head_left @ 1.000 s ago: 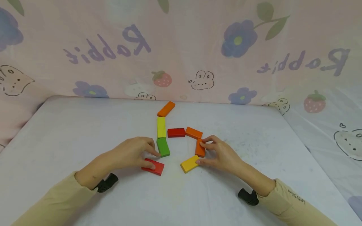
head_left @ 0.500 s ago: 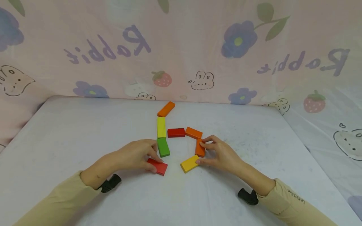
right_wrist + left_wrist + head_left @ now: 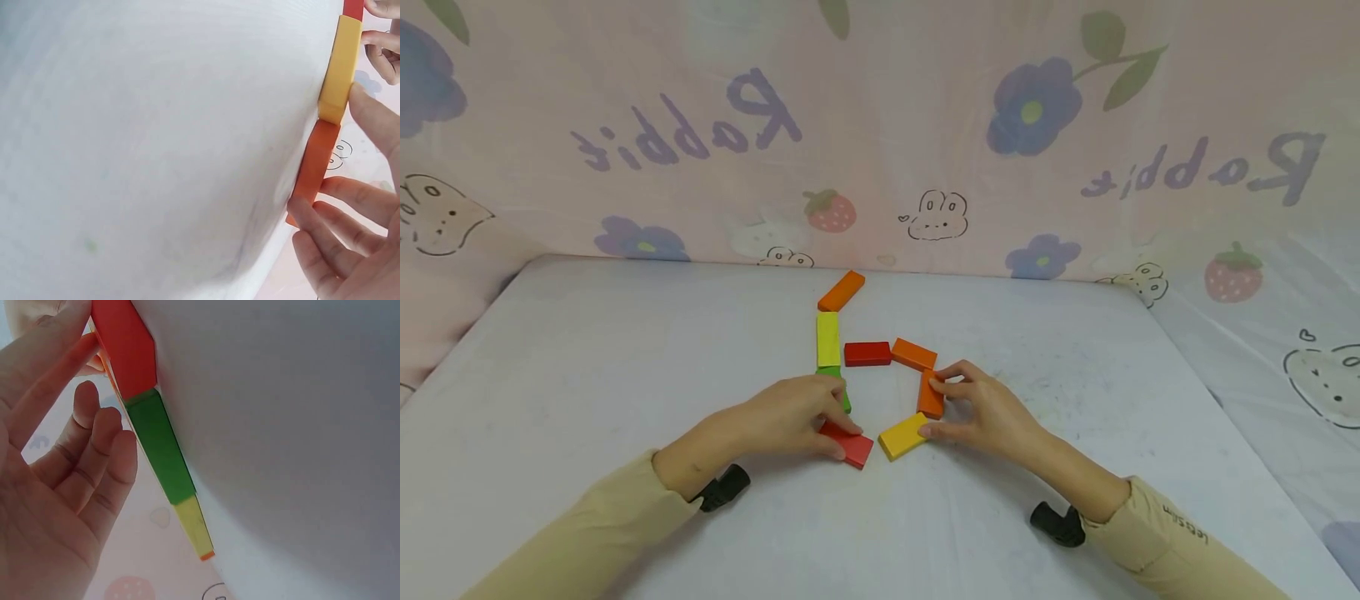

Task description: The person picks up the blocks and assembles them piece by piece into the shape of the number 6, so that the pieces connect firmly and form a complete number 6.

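Note:
In the head view my left hand point(image 3: 793, 414) pinches a bright red wooden block point(image 3: 853, 448) between thumb and forefinger, flat on the table. It lies just below a green block point(image 3: 845, 400), partly hidden by my fingers; the left wrist view shows the red block's end at the green one. Across a small gap sits a golden-yellow block point(image 3: 898, 438). My right hand point(image 3: 992, 410) rests its thumb on that yellow block and its fingertips on an upright-lying orange block point(image 3: 930, 395). Those two blocks meet end to end in the right wrist view.
Beyond the green block lie a lemon-yellow block point(image 3: 827, 338) and an orange block point(image 3: 841, 292). A dark red block point(image 3: 867, 354) and another orange block point(image 3: 913, 354) form the loop's top. The white table point(image 3: 625, 350) ends at a printed rabbit curtain point(image 3: 880, 125).
My left hand has slid the bright red block to the right, toward the golden-yellow block, and now covers part of the green block. My right hand has stayed where it was.

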The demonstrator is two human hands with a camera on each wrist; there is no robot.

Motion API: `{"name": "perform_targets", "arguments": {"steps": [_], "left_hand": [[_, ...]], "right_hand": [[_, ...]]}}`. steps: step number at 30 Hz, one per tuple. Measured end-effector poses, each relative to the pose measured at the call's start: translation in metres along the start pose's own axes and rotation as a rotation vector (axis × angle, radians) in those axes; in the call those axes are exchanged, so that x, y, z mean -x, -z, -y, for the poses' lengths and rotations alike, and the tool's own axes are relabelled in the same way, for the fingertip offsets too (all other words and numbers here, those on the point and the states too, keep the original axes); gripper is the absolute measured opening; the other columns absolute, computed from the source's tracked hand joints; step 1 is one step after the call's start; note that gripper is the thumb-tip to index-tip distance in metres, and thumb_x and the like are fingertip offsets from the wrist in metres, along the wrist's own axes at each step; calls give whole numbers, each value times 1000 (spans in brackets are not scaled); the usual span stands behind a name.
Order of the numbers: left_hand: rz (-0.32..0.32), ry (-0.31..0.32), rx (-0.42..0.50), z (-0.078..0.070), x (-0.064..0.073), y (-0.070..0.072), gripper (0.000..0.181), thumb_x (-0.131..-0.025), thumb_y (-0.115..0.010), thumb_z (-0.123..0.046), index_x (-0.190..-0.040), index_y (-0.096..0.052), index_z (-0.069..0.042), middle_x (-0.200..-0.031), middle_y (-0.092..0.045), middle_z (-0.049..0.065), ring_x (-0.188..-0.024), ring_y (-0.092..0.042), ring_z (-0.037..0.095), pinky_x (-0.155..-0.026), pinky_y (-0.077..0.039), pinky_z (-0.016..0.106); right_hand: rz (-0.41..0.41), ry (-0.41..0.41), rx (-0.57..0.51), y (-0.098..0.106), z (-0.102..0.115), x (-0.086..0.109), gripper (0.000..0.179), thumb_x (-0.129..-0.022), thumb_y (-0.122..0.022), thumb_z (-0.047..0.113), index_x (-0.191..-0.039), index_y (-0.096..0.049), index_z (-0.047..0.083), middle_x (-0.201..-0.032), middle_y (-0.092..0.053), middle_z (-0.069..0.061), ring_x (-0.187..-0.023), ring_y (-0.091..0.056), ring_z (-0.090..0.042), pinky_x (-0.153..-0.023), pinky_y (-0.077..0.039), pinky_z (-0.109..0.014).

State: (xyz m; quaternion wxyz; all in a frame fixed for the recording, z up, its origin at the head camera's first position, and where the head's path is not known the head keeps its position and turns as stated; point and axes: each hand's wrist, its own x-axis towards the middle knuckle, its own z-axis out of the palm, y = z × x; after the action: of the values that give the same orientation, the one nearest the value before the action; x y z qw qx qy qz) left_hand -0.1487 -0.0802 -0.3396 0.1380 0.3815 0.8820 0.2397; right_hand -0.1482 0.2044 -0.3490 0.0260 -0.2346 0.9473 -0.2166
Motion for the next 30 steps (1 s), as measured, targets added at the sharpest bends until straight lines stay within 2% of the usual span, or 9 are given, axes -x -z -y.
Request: {"name": "perform_targets", "arguments": {"steps": [4,13,25,30], "left_hand": [[7,-12,4,-2,-4,-1,31,-78,-79,-28,-108,-75,-22,-77,-46,-4,-70,-43,6,-56,-33,18],[17,4,15,-1,-9,-3,32,-79,-79,-27,-111,-74,-23,-78,-47,-4,-69,-44,6,-57,-34,19],[-11,5,36,2,-7,-2,33,-79,-79,-28,-111,-74,-20,-79,-49,-5,-74,-47,9,-59,-37,18],[-55,27,28,5,-3,-2,36,-81,-77,-33,-113,-73,-18,-86,-53,-9,-80,-50,9,-64,-42,19]], "right_hand": [[2,3,0,0,0,0,65,-74,-81,40,-124,-64,3,-120,-59,-5,-101,-59,-23,-86,-52,-41],[-3,7,5,0,0,0,64,-74,-81,40,-123,-65,3,-120,-59,-5,-102,-60,-24,-86,-53,-42],[-5,5,-12,-1,-1,0,64,-73,-81,41,-123,-65,3,-120,-59,-4,-103,-59,-24,-88,-53,-43],[-8,4,-13,-1,0,0,62,-74,-82,39,-122,-66,3,-119,-59,-5,-103,-59,-24,-87,-53,-43]]}}
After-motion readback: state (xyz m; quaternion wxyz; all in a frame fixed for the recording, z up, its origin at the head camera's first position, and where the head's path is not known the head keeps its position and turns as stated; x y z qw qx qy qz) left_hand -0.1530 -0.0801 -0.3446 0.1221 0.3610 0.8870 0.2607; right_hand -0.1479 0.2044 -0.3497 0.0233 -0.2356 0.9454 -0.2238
